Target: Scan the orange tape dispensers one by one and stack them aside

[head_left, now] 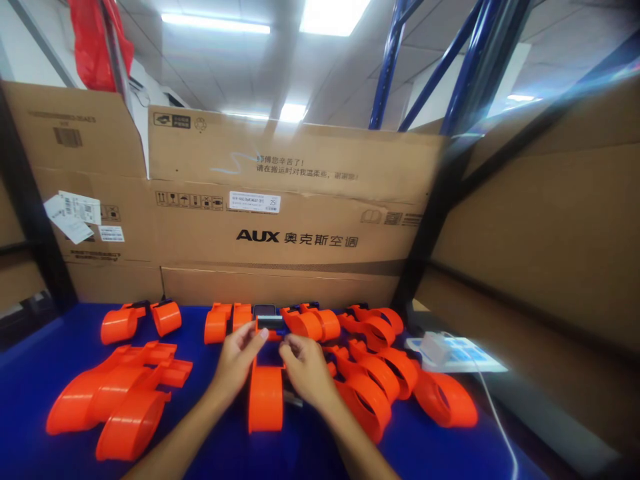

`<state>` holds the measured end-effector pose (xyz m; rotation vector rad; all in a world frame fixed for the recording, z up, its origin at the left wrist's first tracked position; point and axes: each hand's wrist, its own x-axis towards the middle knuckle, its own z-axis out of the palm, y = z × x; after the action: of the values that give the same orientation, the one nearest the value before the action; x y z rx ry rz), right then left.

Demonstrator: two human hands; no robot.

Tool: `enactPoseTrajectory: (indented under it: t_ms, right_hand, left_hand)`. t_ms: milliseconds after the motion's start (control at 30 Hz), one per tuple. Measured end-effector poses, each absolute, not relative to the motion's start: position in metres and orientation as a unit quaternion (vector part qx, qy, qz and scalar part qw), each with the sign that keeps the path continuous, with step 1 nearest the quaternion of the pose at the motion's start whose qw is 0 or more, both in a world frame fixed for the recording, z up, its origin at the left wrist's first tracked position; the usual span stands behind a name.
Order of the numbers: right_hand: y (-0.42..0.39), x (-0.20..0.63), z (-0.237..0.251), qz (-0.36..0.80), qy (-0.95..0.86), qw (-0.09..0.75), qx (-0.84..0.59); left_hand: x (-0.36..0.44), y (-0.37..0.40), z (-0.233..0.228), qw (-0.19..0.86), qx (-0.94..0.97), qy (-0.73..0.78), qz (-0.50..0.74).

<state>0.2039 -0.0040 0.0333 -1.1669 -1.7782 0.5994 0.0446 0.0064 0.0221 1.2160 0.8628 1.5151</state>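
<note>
Blue work surface, cardboard wall behind it. Big carton printed AUX, white barcode label on its top edge. Second carton to the left, loose paper labels stuck on it. Red plastic bag hanging top left. Blue rack struts going up to the ceiling, 2 ceiling light panels lit. At the right: white block with a white cable on a pale sheet.

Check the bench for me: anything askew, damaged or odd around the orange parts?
Nothing looks damaged. Both hands, left hand and right hand, hold one orange dispenser. A white cable trails off the blue table edge at right.
</note>
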Motion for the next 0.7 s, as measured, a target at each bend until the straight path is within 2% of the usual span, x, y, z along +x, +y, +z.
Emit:
enactPoseTrajectory:
  t_ms: [700]
  right_hand:
    - [-0.0056,0.2044,0.0358,0.215,-0.721,0.435,-0.495]
  left_hand:
    - [0.0433,0.0069,0.0193,0.483,0.513,0.357,0.613]
